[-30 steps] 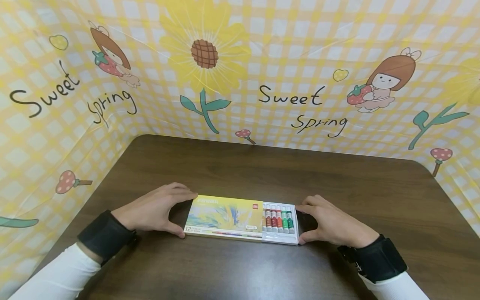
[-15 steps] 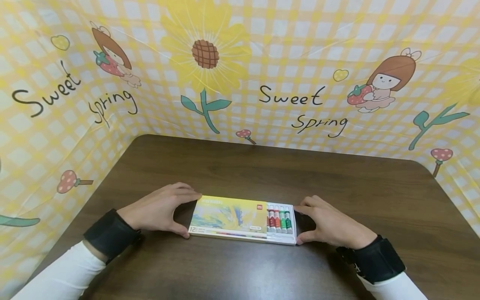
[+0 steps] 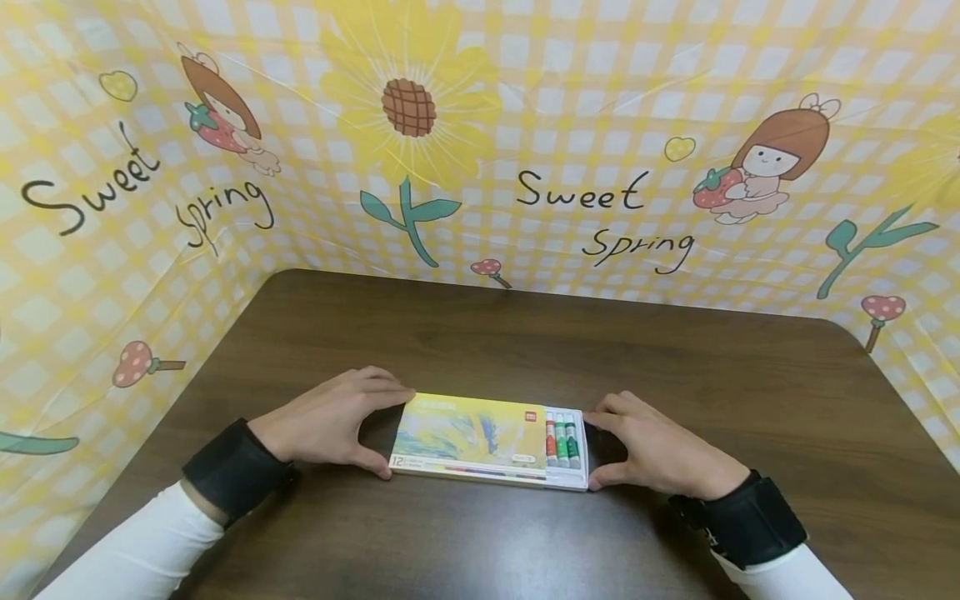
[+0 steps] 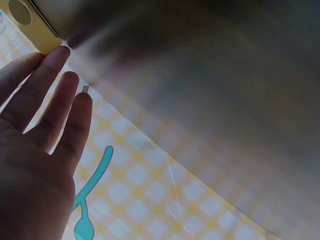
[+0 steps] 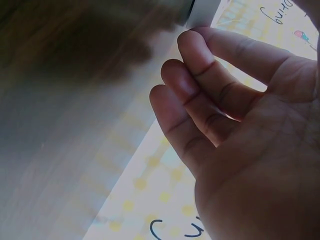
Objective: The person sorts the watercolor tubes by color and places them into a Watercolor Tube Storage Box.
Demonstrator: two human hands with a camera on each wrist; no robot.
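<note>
A flat yellow cardboard box sleeve (image 3: 468,437) lies on the table, printed with blue and yellow brush strokes. From its right end sticks a white tray (image 3: 566,478) with paint tubes (image 3: 562,442) in it; orange-red and green ones show, the others are hidden under the sleeve. My left hand (image 3: 337,423) holds the sleeve's left end, thumb at the near corner and fingers at the far one. At the tray's right end, my right hand (image 3: 651,442) grips the two corners the same way. In the left wrist view, the sleeve's end (image 4: 37,30) has a round hole near the fingertips.
The dark wooden table (image 3: 480,533) has rounded back corners. A yellow checked cloth (image 3: 570,108) with flowers and cartoon girls rises behind it and along its sides. Black bands (image 3: 236,468) circle both wrists.
My left hand has moved right with the sleeve, covering more of the tray, so fewer tubes show. My right hand and the tray have shifted slightly left.
</note>
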